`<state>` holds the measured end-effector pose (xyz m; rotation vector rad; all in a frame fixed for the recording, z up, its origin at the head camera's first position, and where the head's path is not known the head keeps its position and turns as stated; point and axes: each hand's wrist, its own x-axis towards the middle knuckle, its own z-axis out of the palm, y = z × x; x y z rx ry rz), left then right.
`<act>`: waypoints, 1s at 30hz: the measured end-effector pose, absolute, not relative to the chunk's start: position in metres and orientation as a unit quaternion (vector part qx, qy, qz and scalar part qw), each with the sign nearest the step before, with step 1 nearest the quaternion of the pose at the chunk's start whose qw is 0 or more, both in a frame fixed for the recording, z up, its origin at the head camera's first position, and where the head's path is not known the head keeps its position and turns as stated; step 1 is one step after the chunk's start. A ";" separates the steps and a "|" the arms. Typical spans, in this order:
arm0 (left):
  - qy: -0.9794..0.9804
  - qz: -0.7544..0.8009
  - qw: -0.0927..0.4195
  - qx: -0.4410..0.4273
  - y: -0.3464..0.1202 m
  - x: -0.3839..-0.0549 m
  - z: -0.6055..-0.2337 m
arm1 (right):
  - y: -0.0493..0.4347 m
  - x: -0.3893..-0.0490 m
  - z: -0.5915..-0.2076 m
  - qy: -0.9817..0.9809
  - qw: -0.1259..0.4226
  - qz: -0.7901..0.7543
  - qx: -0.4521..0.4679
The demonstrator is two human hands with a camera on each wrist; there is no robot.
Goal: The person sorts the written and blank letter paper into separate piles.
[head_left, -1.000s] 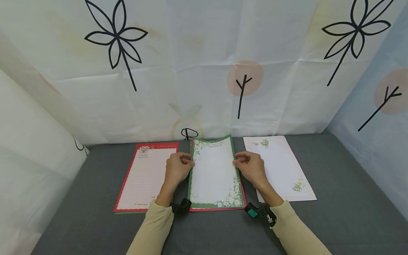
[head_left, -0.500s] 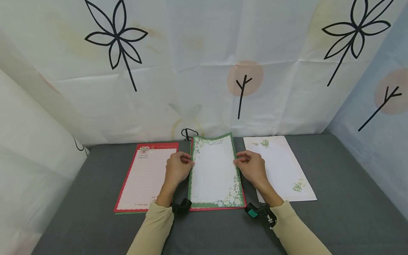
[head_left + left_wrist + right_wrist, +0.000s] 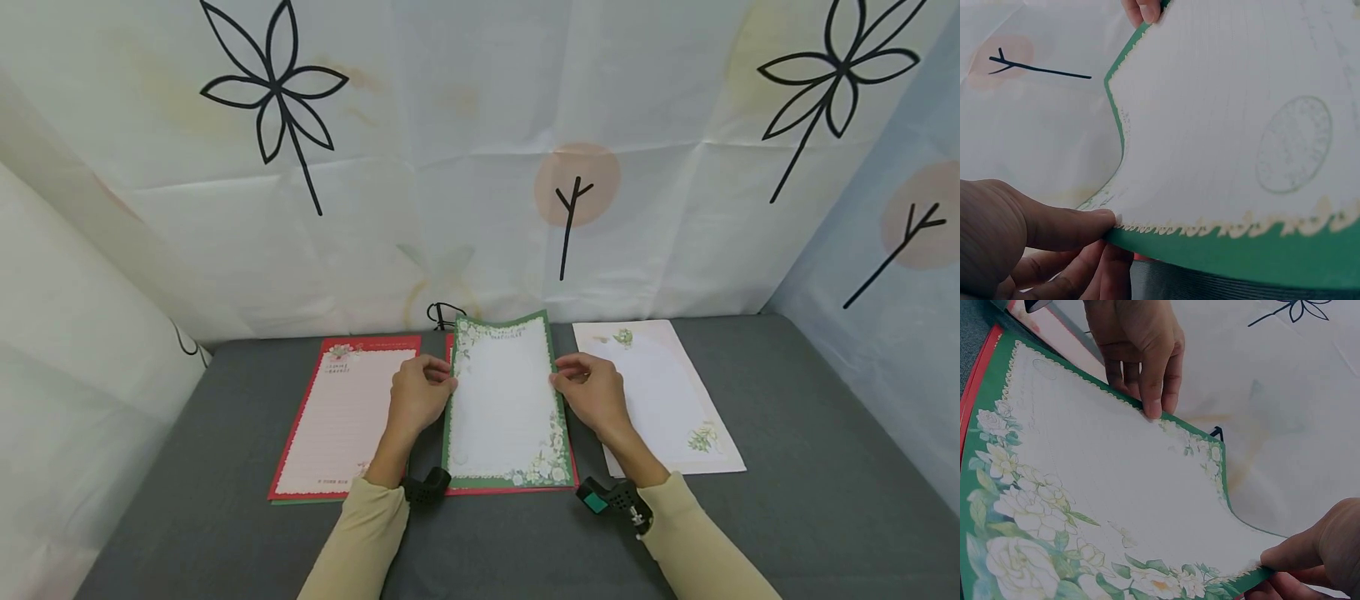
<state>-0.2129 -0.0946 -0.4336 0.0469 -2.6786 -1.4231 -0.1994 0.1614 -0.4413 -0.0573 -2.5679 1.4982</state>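
A green-bordered sheet of letter paper (image 3: 504,408) with white flowers is raised in the middle, its far edge bowed. My left hand (image 3: 422,393) pinches its left edge, thumb on top and fingers beneath, as the left wrist view shows at the sheet's green border (image 3: 1222,250). By its right edge my right hand (image 3: 592,392) pinches it the same way; in the right wrist view the right thumb (image 3: 1297,550) presses on the printed side. Beneath the sheet a red-edged paper (image 3: 517,492) shows only as a strip at the bottom and left.
To the left lies a red-bordered lined sheet (image 3: 337,433) with a green edge under it. A pale sheet with leaf prints (image 3: 660,400) lies at right. All rest on a grey cloth-covered table (image 3: 810,467), before a patterned white curtain (image 3: 480,200).
The green-bordered sheet's far edge has risen slightly, moving a little away from me, and more red shows at its upper left. Both hands keep their pinch and have hardly moved.
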 end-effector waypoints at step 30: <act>-0.801 -0.599 -0.026 -0.001 -0.110 -0.210 -0.408 | 0.165 -0.196 -0.422 -0.807 0.080 0.585 0.004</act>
